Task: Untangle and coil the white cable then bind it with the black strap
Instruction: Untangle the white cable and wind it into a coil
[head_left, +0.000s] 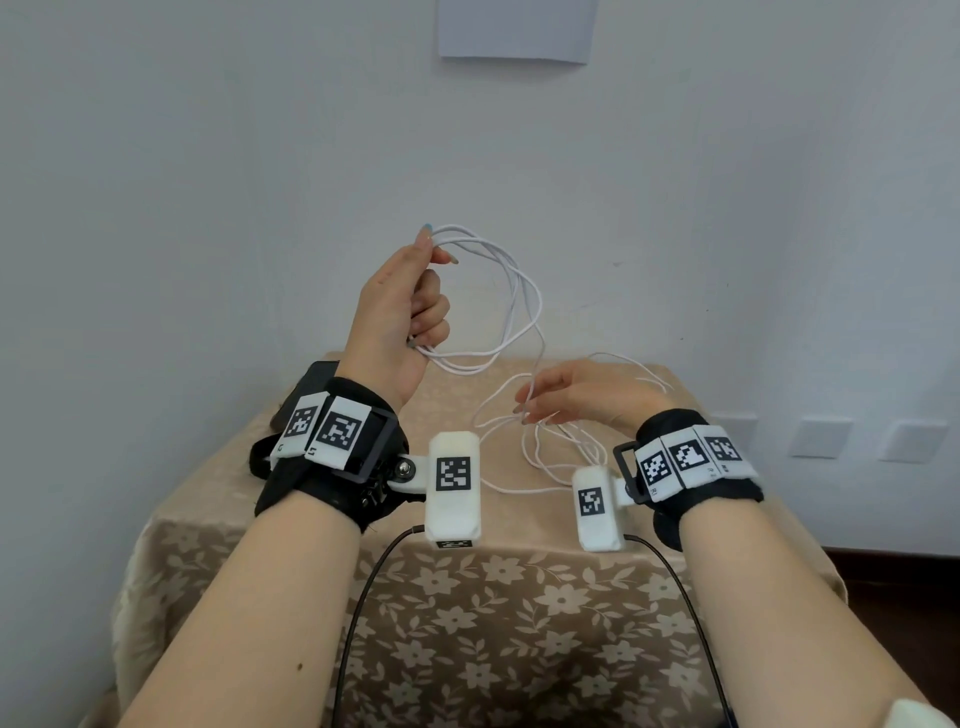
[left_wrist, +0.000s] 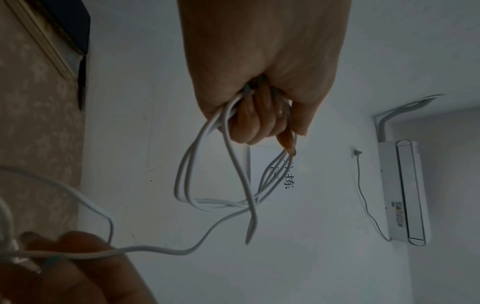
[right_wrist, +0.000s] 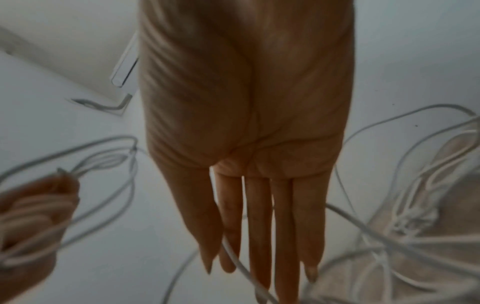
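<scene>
Several loops of the white cable (head_left: 511, 291) were gripped in the raised left hand (head_left: 400, 312); the slack trailed down-right across the straight-fingered right hand (head_left: 582, 392), the nearer one.

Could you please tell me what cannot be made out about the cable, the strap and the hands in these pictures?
- Black strap: not identifiable in any view.
- White cable ends: plugs are not visible; the loose heap on the table lies partly behind the right hand in the head view.
- Right hand's grip: the right wrist view is blurred.
- Left hand: loop count unclear in its fist.
</scene>
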